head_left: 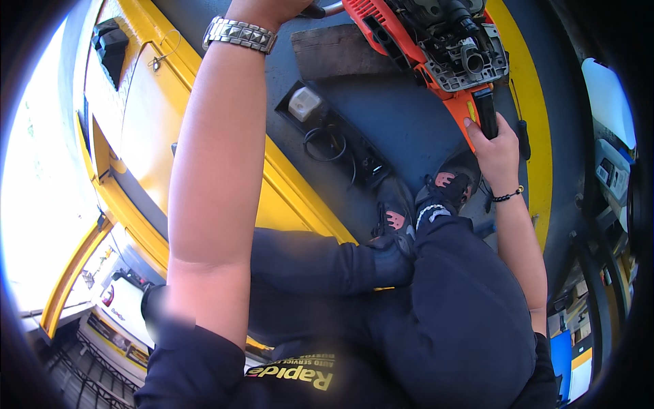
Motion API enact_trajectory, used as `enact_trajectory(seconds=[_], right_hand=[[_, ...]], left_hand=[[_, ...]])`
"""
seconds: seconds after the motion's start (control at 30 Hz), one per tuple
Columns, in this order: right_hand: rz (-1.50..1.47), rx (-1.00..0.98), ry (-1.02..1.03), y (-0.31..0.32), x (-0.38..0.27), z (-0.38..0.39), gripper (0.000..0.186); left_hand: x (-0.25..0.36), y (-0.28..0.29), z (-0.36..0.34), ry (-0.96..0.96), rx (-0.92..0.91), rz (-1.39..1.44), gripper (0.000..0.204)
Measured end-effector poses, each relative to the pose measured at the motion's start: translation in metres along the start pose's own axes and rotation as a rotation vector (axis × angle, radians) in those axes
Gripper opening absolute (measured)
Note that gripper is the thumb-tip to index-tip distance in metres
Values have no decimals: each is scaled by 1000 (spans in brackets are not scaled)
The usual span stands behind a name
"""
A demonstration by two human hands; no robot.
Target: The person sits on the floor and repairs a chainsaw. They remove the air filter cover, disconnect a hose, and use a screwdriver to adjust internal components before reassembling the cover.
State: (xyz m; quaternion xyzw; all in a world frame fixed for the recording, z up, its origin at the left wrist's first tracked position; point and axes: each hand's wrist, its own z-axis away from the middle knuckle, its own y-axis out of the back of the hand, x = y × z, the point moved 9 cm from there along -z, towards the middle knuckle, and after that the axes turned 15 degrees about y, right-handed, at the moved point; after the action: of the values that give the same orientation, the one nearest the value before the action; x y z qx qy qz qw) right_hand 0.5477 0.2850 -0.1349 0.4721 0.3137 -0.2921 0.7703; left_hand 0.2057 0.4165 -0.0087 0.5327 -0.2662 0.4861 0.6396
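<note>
An orange chainsaw is at the upper right, its top cover off. Its black and grey engine parts and a round intake opening are exposed; its far end runs out of the picture. My right hand is closed round the orange rear handle, against a black grip piece. At the top edge my left hand reaches to the black-gripped end of the saw's tubular front handle and appears closed on it. That hand's fingers are largely cut off by the picture's edge.
Below the saw, a wooden block lies on the dark blue-grey floor. Beside my shoes sits a black tray with a whitish container and a coiled black cable. Yellow metal framing runs along the left.
</note>
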Motion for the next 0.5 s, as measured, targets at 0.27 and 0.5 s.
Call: enact_trajectory(seconds=[0.27, 0.5], right_hand=[[-192, 49, 1, 18, 26, -4, 23], [-300, 110, 21, 23, 54, -7, 19]], left_hand=[[52, -19, 4, -242, 127, -275, 60], [97, -43, 34, -342, 178, -416, 57]])
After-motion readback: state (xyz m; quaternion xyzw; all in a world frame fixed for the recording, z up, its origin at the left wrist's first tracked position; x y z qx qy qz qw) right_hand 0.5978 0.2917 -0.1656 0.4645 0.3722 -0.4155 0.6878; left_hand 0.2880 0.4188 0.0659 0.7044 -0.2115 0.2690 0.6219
